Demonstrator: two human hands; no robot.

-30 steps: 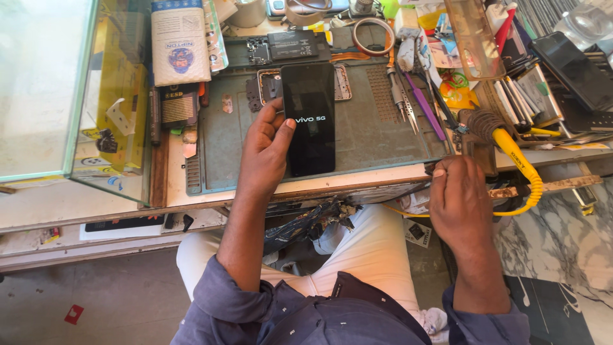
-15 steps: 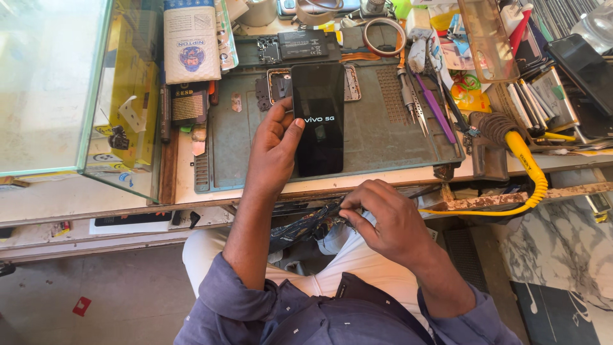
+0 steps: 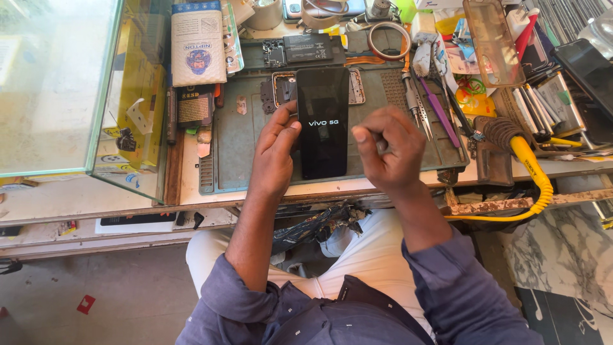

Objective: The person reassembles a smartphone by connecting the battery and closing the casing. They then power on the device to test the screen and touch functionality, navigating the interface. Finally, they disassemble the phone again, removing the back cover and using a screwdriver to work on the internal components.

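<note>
Two bare hands work over a black smartphone (image 3: 323, 121) that lies flat, screen up and lit with a small white logo, on a grey-green repair mat (image 3: 239, 147) at the front of the counter (image 3: 191, 166). The left hand (image 3: 276, 150) rests open against the phone's left edge, fingers extended and touching the glass near its upper left corner, steadying rather than gripping it. The right hand (image 3: 389, 147) hovers just beside the phone's right edge, curled into a loose fist with thumb and forefinger pinched together; whether something tiny sits in that pinch I cannot tell. Judging by its look, the phone is a thin, stiff slab, light enough for one hand, with a smooth glass face that is likely slippery and fragile; it seems best taken by its long side edges, with pressure kept off the middle of the screen. Behind it lie an opened phone frame (image 3: 284, 89) partly hidden under its top end, tweezers (image 3: 412, 105), a purple-handled tool (image 3: 437, 115) and a roll of tape (image 3: 388, 32). A yellow-handled soldering iron (image 3: 530, 166) lies to the right, and a glass case (image 3: 57, 89) stands at the left.
</note>
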